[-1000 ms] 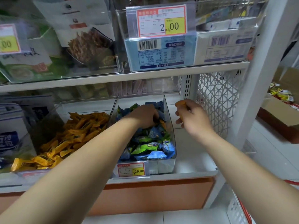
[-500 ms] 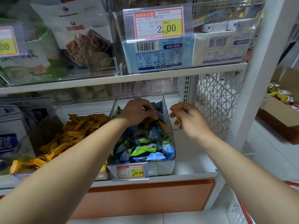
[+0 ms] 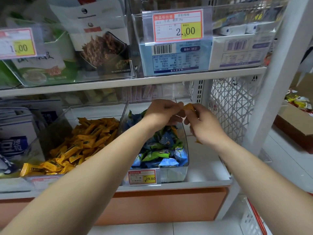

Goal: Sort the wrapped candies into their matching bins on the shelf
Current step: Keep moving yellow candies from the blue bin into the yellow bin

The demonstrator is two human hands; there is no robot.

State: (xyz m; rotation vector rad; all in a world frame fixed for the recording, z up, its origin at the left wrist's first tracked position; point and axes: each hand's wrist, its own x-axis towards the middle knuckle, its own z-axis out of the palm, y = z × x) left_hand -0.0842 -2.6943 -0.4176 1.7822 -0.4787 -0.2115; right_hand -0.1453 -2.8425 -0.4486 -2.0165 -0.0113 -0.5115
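Hovering above the back right corner of the blue-green candy bin (image 3: pixel 172 174), left hand (image 3: pixel 162 113) and right hand (image 3: pixel 205 128) both pinched one orange candy (image 3: pixel 188 106), bare shelf (image 3: pixel 203 160) lying rightward.

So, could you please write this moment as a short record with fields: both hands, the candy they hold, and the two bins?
left hand: over the right bin, fingertips pinch one end of the orange candy
right hand: pinches the other end of the same candy
orange candy: between the two hands, off the piles
left bin: clear, holds orange candies
right bin: clear, holds blue and green candies
price tag: on the right bin's front, reads 29.80
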